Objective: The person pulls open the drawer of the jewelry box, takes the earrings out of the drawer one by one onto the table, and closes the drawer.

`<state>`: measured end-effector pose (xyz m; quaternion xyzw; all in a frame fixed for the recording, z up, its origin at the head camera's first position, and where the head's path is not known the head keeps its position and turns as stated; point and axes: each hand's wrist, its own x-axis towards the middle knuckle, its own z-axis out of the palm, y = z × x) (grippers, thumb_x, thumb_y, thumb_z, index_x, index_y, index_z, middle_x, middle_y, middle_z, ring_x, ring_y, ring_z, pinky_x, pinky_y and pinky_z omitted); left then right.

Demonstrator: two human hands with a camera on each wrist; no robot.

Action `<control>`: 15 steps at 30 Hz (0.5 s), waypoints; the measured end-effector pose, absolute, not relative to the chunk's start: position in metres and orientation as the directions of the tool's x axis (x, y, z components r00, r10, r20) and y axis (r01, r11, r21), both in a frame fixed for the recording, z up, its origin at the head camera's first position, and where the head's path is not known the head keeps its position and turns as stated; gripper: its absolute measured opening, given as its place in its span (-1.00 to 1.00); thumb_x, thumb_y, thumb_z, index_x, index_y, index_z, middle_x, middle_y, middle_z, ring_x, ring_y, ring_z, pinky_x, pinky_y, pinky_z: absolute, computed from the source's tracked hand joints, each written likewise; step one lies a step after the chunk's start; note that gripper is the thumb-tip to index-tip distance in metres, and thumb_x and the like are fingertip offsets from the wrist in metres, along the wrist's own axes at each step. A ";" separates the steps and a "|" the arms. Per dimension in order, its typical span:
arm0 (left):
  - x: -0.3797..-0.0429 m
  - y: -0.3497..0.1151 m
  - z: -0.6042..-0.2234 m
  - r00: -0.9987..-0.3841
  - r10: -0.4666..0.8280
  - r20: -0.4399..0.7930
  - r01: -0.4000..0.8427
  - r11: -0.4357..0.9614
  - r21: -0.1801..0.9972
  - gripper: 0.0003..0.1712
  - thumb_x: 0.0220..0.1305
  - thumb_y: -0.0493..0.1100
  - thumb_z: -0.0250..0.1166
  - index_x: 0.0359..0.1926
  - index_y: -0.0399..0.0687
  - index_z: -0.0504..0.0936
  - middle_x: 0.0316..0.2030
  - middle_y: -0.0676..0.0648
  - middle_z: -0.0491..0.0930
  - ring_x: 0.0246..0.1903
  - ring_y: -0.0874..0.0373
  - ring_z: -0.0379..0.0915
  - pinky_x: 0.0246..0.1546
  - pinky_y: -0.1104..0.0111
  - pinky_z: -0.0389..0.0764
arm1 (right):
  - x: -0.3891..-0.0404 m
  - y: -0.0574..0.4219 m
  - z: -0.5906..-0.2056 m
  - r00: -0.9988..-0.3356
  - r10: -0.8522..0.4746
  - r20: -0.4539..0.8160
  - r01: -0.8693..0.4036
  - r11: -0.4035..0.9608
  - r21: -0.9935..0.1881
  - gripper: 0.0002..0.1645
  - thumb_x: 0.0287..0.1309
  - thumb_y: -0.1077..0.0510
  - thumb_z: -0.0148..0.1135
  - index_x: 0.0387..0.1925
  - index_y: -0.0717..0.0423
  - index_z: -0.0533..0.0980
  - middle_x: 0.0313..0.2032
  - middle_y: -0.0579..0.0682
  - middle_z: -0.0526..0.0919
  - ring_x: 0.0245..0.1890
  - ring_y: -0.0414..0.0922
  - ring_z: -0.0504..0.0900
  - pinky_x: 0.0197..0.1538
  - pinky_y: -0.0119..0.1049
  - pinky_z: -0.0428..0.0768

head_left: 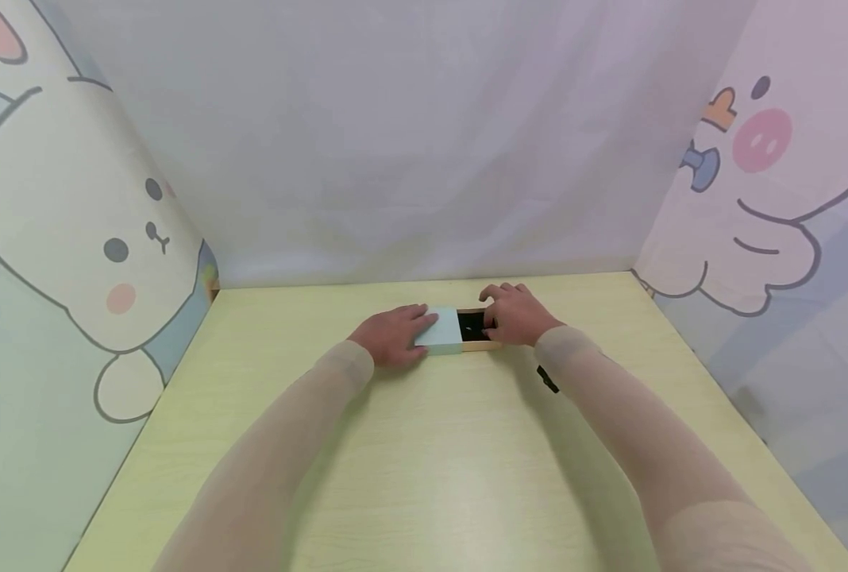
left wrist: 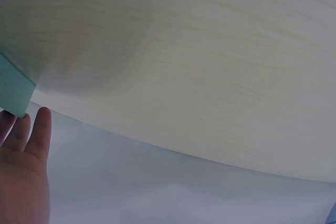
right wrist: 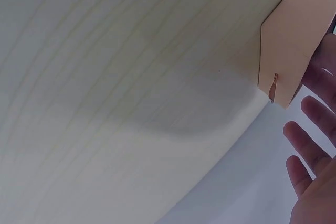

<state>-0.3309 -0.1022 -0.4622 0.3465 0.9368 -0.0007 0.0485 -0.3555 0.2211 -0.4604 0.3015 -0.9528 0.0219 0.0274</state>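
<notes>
A shallow drawer box lies at the far middle of the table. Its pale blue sleeve (head_left: 440,326) covers the left part. From under it, to the right, extends a peach drawer (head_left: 477,346) with a black inside and a small bright spot. My left hand (head_left: 395,335) holds the sleeve's left end, thumb at the front side and fingers on top. Over the drawer's right end my right hand (head_left: 517,315) dips thumb and forefinger into it; whether they pinch anything is hidden. Its other fingers (right wrist: 310,148) are spread beside a peach end wall with a small tab (right wrist: 273,86).
The box sits on a light wood table (head_left: 424,445), near its back edge. White cloth (head_left: 424,159) with cartoon animals hangs behind the table and at both sides. A black strap piece (head_left: 548,379) hangs under the right forearm.
</notes>
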 end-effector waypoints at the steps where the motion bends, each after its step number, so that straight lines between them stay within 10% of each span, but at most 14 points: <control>1: -0.331 -0.102 -0.462 -0.754 0.650 -0.090 0.650 0.759 0.035 -0.11 0.76 0.27 0.13 0.92 0.19 0.24 0.90 -0.12 0.27 0.88 -0.10 0.24 0.84 -0.02 0.46 | -0.356 0.221 -0.461 -0.817 -0.573 0.068 -0.575 0.817 -0.025 -0.86 0.48 -0.01 0.62 -0.27 -0.17 0.95 0.48 0.11 0.73 0.44 0.26 0.71 0.51 0.36 0.64; 15: -0.334 -0.104 -0.463 -0.753 0.652 -0.088 0.650 0.758 0.051 -0.11 0.76 0.28 0.16 0.92 0.19 0.25 0.89 -0.13 0.27 0.88 -0.10 0.25 0.83 -0.02 0.48 | -0.352 0.213 -0.461 -0.828 -0.554 0.083 -0.559 0.828 -0.049 -0.86 0.47 0.12 0.57 -0.27 -0.08 0.92 0.48 0.10 0.73 0.45 0.23 0.67 0.51 0.36 0.58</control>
